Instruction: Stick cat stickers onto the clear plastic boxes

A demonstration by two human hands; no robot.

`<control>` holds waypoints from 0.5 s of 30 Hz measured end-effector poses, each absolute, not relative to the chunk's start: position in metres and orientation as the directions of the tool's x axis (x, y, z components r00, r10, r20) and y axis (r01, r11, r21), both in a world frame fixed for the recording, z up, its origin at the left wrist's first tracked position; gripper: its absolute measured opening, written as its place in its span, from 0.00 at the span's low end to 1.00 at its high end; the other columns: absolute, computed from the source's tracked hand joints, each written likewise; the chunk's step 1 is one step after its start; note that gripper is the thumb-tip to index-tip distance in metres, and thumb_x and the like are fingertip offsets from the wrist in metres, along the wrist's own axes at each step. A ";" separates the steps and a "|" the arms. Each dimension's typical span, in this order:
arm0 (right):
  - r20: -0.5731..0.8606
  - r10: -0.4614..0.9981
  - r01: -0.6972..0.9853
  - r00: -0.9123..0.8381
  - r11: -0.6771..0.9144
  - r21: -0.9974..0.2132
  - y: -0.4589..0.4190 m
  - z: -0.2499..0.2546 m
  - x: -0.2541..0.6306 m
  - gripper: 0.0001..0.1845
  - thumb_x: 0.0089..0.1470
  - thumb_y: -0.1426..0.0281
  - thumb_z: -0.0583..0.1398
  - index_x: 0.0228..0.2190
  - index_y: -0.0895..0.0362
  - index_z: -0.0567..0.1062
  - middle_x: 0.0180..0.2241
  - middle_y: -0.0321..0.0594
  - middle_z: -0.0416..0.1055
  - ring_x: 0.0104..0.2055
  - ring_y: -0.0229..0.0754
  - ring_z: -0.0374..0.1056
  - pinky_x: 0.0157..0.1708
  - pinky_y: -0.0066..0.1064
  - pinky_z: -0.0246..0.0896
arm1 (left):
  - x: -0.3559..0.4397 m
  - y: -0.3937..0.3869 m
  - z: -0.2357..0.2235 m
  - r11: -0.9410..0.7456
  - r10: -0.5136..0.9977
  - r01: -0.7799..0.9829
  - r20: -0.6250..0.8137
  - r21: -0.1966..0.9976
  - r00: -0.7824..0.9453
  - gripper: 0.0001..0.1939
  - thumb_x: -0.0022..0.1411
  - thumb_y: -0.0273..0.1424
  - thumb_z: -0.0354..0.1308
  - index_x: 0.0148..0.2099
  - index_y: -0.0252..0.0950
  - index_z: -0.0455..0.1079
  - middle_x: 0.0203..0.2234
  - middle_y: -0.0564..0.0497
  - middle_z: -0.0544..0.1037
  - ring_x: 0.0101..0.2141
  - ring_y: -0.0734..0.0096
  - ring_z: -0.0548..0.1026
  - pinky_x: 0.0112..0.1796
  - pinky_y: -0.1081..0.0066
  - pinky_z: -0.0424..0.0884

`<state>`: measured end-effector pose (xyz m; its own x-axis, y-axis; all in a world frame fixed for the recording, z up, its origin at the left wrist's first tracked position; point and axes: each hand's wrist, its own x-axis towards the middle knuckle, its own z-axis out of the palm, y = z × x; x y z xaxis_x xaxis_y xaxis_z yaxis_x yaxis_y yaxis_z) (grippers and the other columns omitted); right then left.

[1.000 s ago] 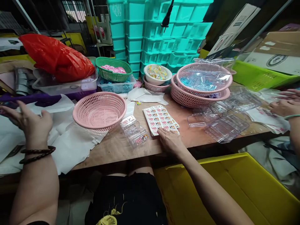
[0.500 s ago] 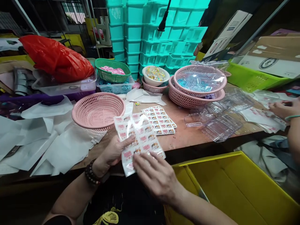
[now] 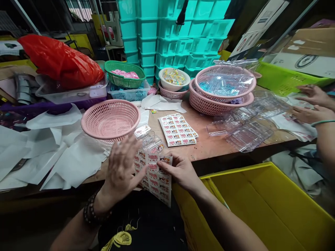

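Note:
A sticker sheet (image 3: pixel 157 176) with small pink and cartoon labels hangs over the table's front edge. My left hand (image 3: pixel 121 170) lies against its left side with the fingers spread upward. My right hand (image 3: pixel 180 170) pinches its right edge. A second sticker sheet (image 3: pixel 178 129) lies flat on the wooden table (image 3: pixel 204 144) behind it. A small clear plastic case (image 3: pixel 150 141) holding stickers sits just beyond my hands, beside an empty pink basket (image 3: pixel 111 119).
White backing papers (image 3: pixel 65 157) cover the table's left. Clear plastic trays (image 3: pixel 248 134) lie at the right, where another person's hands (image 3: pixel 312 104) work. Stacked pink baskets (image 3: pixel 222 94), a green basket (image 3: pixel 125 74), a red bag (image 3: pixel 59 61) and teal crates (image 3: pixel 170 38) stand behind. A yellow bin (image 3: pixel 261 209) sits below.
The sticker sheet has come down from mid-air toward the table's front edge. My left hand has shifted over its left side, and my right hand now grips its right edge.

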<state>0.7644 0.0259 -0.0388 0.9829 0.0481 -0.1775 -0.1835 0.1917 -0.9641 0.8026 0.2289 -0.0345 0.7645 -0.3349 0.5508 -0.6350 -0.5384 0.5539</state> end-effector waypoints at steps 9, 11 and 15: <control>-0.085 0.026 -0.085 0.996 -0.005 -0.996 0.017 -0.030 0.760 0.21 0.46 0.52 0.68 0.27 0.57 0.73 0.24 0.32 0.66 0.26 0.33 0.60 0.27 0.27 0.58 | 0.825 0.227 -0.028 -0.396 -0.713 -0.546 0.128 0.739 0.689 0.06 0.65 0.33 0.58 0.37 0.42 0.77 0.33 0.55 0.83 0.34 0.67 0.79 0.66 0.48 0.45; -0.139 0.074 -0.141 0.987 0.027 -0.990 0.015 -0.027 0.762 0.22 0.44 0.52 0.69 0.24 0.57 0.71 0.22 0.31 0.64 0.24 0.32 0.58 0.26 0.27 0.56 | 0.827 0.228 -0.028 -0.376 -0.735 -0.553 0.123 0.744 0.666 0.05 0.65 0.32 0.59 0.37 0.42 0.77 0.32 0.56 0.83 0.33 0.67 0.79 0.66 0.50 0.49; -0.273 0.156 -0.287 0.949 0.074 -0.955 0.013 -0.029 0.765 0.23 0.40 0.51 0.70 0.23 0.58 0.73 0.21 0.31 0.66 0.24 0.32 0.59 0.28 0.28 0.57 | 0.830 0.228 -0.025 -0.344 -0.768 -0.588 0.141 0.732 0.624 0.07 0.65 0.31 0.59 0.40 0.42 0.79 0.31 0.55 0.83 0.31 0.69 0.78 0.60 0.57 0.60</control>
<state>0.7649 0.0132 -0.0289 0.9492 0.1557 -0.2734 -0.2872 0.0740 -0.9550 0.8297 0.2279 -0.0253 0.6244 -0.7682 0.1413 -0.5883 -0.3435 0.7321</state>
